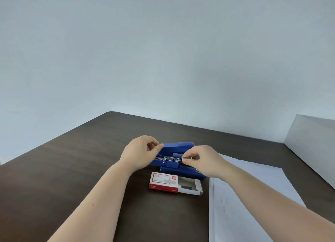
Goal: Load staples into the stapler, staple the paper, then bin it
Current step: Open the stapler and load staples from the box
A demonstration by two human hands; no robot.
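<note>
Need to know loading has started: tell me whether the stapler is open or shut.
Open: the blue stapler has its top swung back, baring the metal channel.

On the dark table [72,169] there is one blue stapler [178,147], lying open near the middle, and one red-and-white staple box [164,182] just in front of it with its one inner tray [190,186] slid out. One stack of white paper [253,196] lies toward the table's right edge; how many sheets it holds cannot be told. Two bare hands are at the stapler, the left hand [139,152] and the right hand [204,160], and one small strip of staples [186,158] sits pinched at the right fingertips.
</note>
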